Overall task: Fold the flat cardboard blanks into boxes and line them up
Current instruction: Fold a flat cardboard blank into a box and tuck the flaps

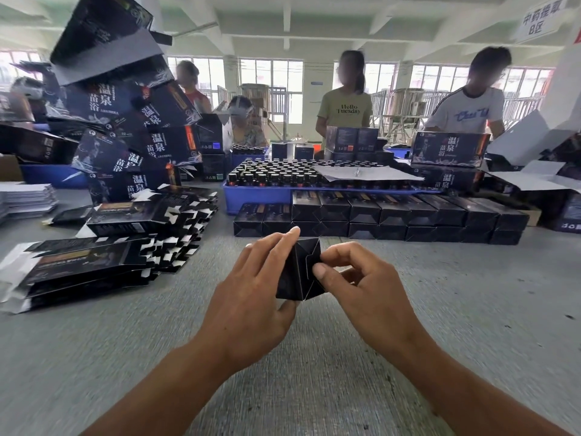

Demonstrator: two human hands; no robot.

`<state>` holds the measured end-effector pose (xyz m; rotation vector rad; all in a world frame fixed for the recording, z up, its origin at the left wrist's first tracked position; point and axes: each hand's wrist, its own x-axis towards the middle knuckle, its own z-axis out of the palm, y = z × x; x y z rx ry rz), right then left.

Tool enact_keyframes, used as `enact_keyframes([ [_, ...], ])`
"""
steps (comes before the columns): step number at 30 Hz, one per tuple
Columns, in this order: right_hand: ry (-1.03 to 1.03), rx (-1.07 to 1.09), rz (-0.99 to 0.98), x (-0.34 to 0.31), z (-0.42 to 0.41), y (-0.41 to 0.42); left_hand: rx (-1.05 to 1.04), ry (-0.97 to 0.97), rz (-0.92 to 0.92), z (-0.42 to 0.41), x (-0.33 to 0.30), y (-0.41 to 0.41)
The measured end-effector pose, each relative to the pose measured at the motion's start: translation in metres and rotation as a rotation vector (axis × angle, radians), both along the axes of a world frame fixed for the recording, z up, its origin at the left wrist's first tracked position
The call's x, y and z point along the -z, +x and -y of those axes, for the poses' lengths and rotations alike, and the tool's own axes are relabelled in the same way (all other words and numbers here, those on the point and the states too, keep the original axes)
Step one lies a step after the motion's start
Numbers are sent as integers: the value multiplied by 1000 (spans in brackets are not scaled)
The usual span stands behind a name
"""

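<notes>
Box (298, 272) is sitting right between the two hands, up off the gray worktop (471, 309), with one end pointing at the camera. Its long side is running away from the person, toward the row of finished boxes (380, 217) waiting a little farther back. The left hand (254, 287) is wrapping around the left side, fingers lying along the top and the thumb tucking under. The right hand (355, 278) is curling in and pushing a thumb and a bent finger on the end flaps. Both hands are touching the box, so neither is nearer. The next push probably needs to go straight into that end, so the flaps lock.

The box is small, black and a bit shiny. Thin pale lines are showing where the end flaps are crossing. The end looks nearly closed, though I cannot tell if it is locked. Flat blanks (103, 247) are lying in piles well off to the left.
</notes>
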<state>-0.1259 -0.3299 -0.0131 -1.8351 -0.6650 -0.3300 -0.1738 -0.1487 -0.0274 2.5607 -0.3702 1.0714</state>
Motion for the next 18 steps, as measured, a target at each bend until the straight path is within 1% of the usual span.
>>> enact_keyframes([
  [5, 58, -50, -118, -1, 1, 4, 18, -15, -23, 2, 0, 1],
  [8, 66, -64, -123, 0, 0, 4, 17, -12, -21, 2, 0, 0],
  [12, 49, -16, -113, 1, 0, 5, 22, 2, -25, 2, 0, 0],
  [18, 70, 1, -105, 1, -1, 4, 30, 0, -40, 4, -2, -2],
])
